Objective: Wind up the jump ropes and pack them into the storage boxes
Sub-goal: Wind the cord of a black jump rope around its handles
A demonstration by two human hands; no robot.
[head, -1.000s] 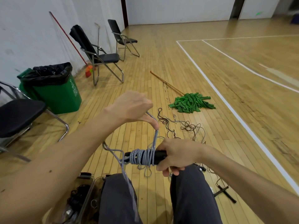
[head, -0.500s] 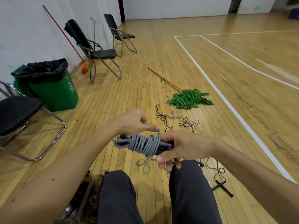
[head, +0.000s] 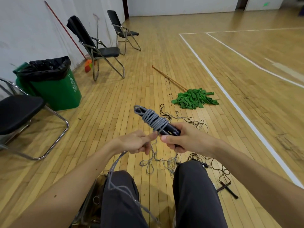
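One grey jump rope [head: 153, 120], its cord coiled round paired black handles [head: 171, 132], held in the air above the knees. Right hand [head: 185, 139] clenched on the handle ends. Left hand [head: 135, 143] pinching the loose tail. Judged light, limp and apt to unwind, so best taken by the handles. Clear storage box [head: 98, 183] on the floor by the left knee.

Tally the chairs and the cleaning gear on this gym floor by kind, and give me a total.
Folding chairs: 3
Green bin: 1
Mop: 1
Broom: 1
Total: 6
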